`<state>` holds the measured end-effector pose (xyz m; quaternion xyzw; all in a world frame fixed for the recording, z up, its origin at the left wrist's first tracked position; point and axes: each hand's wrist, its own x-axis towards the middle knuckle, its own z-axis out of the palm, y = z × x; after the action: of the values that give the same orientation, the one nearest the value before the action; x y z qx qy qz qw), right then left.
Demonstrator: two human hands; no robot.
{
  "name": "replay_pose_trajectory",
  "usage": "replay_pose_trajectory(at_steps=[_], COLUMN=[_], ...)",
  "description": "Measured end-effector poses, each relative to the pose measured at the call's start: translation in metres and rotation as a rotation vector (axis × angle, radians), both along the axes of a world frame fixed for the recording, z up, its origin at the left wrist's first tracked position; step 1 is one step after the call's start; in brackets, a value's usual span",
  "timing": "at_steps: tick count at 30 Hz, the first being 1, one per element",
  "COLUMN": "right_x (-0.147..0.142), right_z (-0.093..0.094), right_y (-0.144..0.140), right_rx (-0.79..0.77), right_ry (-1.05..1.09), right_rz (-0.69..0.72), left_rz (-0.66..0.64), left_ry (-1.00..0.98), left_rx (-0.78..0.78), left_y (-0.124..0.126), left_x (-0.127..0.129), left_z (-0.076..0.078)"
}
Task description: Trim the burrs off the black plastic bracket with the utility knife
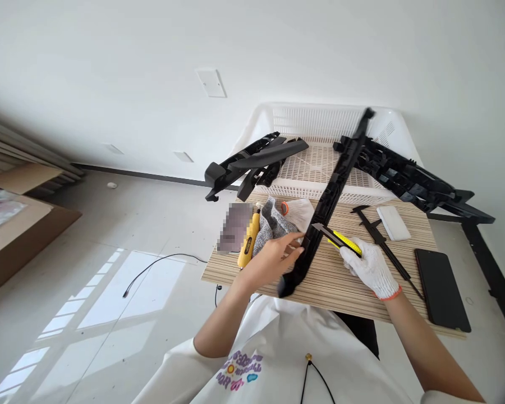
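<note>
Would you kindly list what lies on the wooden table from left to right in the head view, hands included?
Blurred card → yellow tool → grey glove → left hand → long black plastic part → yellow utility knife → right hand → white block → black phone.
</note>
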<state>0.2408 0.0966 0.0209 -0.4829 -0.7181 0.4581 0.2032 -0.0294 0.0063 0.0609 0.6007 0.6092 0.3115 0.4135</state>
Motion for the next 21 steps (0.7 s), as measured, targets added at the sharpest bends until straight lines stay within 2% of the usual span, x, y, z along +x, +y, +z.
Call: replay_pose_trajectory(at_steps=[7, 11, 14, 21], right_x=[0.000, 0.000, 0.000, 0.000], right_z=[-0.002, 0.001, 0.002, 0.002], right_y=[-0.002, -0.002, -0.002, -0.003], right_rx=[-0.077, -0.065, -0.044, -0.008], right_ry=[0.065, 0.050, 0.037, 0.009], right_rz=[-0.052, -0.038, -0.020, -0.011], left_rz=[-0.061, 0.019, 0.031, 0.035], left_ry=[-0.130, -0.071, -0.081, -0.068], left_rx=[0.094, 0.169, 0.227, 0.257], left_y=[0.007, 0.007, 0.007, 0.008], left_x=[0.027, 0.025, 0.023, 0.020], left_z=[-0.017, -0.032, -0.041, -0.046])
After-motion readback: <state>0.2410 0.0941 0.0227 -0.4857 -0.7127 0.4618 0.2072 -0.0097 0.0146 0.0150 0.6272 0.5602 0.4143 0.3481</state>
